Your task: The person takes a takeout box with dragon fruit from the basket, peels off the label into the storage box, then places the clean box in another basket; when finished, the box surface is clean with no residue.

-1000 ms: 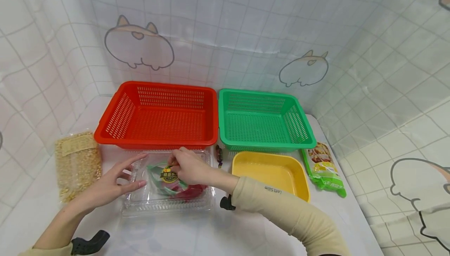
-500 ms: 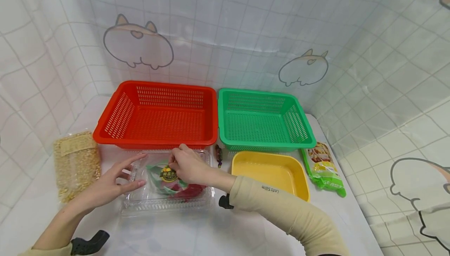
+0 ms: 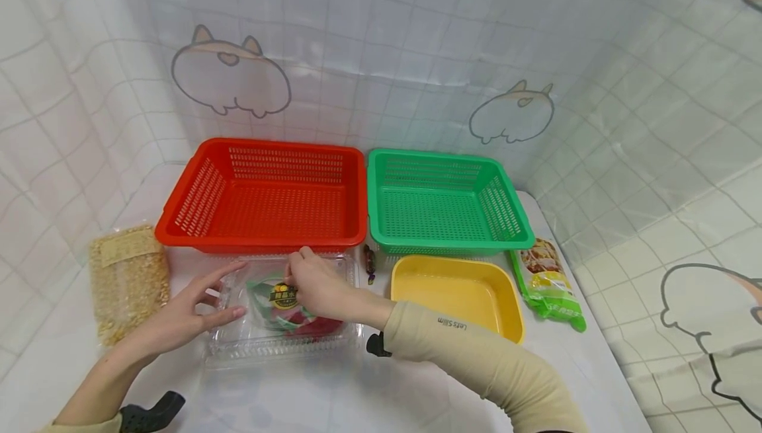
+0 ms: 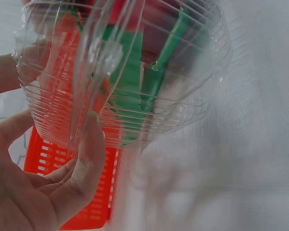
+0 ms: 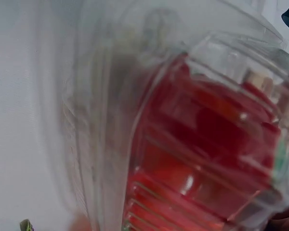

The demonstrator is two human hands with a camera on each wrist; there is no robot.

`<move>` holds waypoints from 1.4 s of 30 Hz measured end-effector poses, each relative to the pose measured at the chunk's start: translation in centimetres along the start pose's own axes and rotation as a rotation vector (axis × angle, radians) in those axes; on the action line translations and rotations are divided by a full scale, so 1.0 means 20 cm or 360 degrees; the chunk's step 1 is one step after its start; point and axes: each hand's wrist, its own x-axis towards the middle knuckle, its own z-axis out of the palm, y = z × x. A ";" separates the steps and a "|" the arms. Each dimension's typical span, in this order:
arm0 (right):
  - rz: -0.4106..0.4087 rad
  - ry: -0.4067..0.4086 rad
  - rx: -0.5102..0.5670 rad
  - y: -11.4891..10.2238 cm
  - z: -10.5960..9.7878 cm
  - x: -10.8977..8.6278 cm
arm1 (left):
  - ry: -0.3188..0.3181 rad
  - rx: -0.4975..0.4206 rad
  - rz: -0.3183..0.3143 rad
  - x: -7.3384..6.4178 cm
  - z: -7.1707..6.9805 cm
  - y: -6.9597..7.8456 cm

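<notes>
A clear plastic clamshell box lies on the table before the red basket, with red and green things inside and a dark round label on its top. My left hand is spread at the box's left side, thumb and forefinger stretched over its edge. In the left wrist view, fingers touch the ridged rim. My right hand reaches over the box from the right, fingers curled down by the label. Its fingertips are mostly hidden, and I cannot tell whether they pinch anything. The right wrist view shows the red contents up close.
Behind the box stand a red basket and a green basket. A yellow tray sits right, partly under my right forearm. A bag of yellow grains lies left, a green-and-yellow packet far right. A small dark wrapped piece lies between the baskets.
My right hand has shifted very slightly left over the box's top. My left hand has stayed at the box's left edge. The baskets, tray and bags have not moved.
</notes>
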 end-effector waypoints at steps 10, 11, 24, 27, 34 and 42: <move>-0.0028 0.0059 0.0185 0.01 0.01 -0.01 | 0.0004 0.0032 -0.0002 -0.01 0.00 0.00; -0.0024 0.0063 0.0214 0.01 0.00 -0.01 | 0.0003 0.0033 0.0003 -0.01 0.00 0.00; -0.0077 0.0071 0.0341 0.03 -0.01 -0.03 | -0.0004 0.0019 -0.0033 -0.02 0.00 -0.01; -0.0067 0.0062 0.0342 0.03 -0.02 -0.03 | -0.0003 0.0017 -0.0022 -0.01 0.00 -0.01; -0.0033 0.0030 0.0460 0.04 -0.02 -0.03 | -0.0008 0.0017 -0.0044 -0.02 0.01 0.00; 0.0005 -0.0009 0.0602 0.07 -0.03 -0.03 | -0.0002 0.0014 -0.0040 -0.01 0.01 0.00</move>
